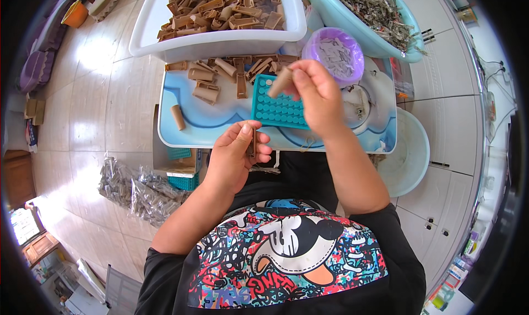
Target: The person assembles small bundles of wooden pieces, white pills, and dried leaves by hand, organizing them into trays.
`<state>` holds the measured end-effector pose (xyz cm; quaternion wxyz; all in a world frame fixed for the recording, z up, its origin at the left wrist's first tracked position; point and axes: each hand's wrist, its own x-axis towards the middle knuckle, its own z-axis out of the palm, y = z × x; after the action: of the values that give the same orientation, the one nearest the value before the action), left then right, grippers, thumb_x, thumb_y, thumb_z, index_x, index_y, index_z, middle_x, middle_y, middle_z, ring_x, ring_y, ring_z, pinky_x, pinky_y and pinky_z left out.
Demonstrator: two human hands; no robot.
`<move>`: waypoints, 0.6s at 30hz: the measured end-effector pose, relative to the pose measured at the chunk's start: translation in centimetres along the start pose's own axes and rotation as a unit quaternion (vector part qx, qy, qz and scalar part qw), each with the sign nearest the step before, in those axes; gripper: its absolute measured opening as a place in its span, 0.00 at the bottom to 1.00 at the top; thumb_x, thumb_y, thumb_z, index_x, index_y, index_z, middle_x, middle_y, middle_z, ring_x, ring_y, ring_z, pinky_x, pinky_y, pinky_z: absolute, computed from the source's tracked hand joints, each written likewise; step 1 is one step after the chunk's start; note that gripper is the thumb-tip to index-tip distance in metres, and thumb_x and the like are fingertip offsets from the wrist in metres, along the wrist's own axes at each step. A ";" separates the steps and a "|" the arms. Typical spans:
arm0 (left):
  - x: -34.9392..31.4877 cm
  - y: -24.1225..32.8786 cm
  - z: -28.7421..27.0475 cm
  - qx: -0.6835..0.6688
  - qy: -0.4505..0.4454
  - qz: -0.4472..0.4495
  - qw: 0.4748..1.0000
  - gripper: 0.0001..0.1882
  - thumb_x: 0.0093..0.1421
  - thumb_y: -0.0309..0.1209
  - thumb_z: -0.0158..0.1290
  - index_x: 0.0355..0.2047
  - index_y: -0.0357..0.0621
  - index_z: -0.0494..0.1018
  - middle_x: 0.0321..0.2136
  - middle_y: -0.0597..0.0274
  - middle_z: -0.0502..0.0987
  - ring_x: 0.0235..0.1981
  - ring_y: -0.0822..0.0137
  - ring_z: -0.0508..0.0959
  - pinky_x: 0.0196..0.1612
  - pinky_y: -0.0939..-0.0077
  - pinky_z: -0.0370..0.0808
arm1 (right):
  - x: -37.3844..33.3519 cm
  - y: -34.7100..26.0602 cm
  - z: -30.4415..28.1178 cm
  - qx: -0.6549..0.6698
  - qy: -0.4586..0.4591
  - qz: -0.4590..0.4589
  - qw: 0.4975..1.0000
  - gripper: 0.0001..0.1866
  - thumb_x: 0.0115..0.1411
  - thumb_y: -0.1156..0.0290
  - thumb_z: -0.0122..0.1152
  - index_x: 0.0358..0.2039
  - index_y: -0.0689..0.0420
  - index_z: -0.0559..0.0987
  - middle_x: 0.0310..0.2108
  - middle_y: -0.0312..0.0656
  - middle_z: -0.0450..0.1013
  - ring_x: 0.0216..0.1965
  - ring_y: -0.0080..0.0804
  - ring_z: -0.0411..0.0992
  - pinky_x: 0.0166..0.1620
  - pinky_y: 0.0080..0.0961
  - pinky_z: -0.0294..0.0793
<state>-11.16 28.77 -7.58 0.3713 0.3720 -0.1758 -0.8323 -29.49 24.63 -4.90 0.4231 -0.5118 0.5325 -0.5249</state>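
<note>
In my left hand [237,149], at the table's near edge, a dark brown narrow plastic piece [253,143] is pinched between thumb and fingers. My right hand [317,94] grips a light brown, half-round plastic shell [281,82] and holds it up over a teal tray [266,118] with rows of round cells. One small pale disc [269,82] sits near the tray's far left corner. Several similar brown shells [206,92] lie to the left of and behind the tray. A single shell [178,117] lies apart at the table's left.
A white tub [220,46] heaped with brown shells stands at the back. Right of it are a light-blue basin [330,23] of small wrapped parts and a purple-lined bowl [314,58] with grey pieces. A pale basin [413,155] stands right of the table; plastic bags [140,188] lie on the floor.
</note>
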 end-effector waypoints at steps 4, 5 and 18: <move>-0.1 0.1 -0.3 0.006 -0.016 -0.013 1.000 0.11 0.66 0.34 0.41 0.42 0.41 0.67 0.33 0.57 0.75 0.30 0.70 0.77 0.34 0.76 0.77 | -3.0 0.2 -5.2 -0.048 0.051 0.047 0.996 0.09 0.64 0.68 0.47 0.36 0.60 0.73 0.27 0.34 0.72 0.29 0.18 0.68 0.34 0.17 0.68; -0.2 0.1 -0.1 0.004 -0.017 -0.014 1.000 0.11 0.66 0.34 0.41 0.42 0.41 0.67 0.33 0.57 0.75 0.30 0.70 0.77 0.34 0.76 0.77 | -3.8 0.4 -6.8 -0.089 0.067 0.063 0.992 0.10 0.65 0.68 0.47 0.35 0.60 0.73 0.27 0.35 0.71 0.29 0.19 0.68 0.34 0.18 0.68; 0.1 -0.8 1.5 0.021 -0.037 -0.061 0.997 0.10 0.67 0.33 0.40 0.41 0.40 0.66 0.31 0.60 0.74 0.30 0.70 0.77 0.34 0.76 0.77 | -7.6 3.3 -12.2 -0.399 0.122 0.023 0.909 0.16 0.56 0.63 0.59 0.41 0.59 0.76 0.36 0.42 0.70 0.33 0.37 0.70 0.36 0.26 0.69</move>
<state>-12.77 29.27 -7.09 0.3048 0.3590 -0.1838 -0.8628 -40.96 33.39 -7.72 0.1277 -0.5578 0.7562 -0.3172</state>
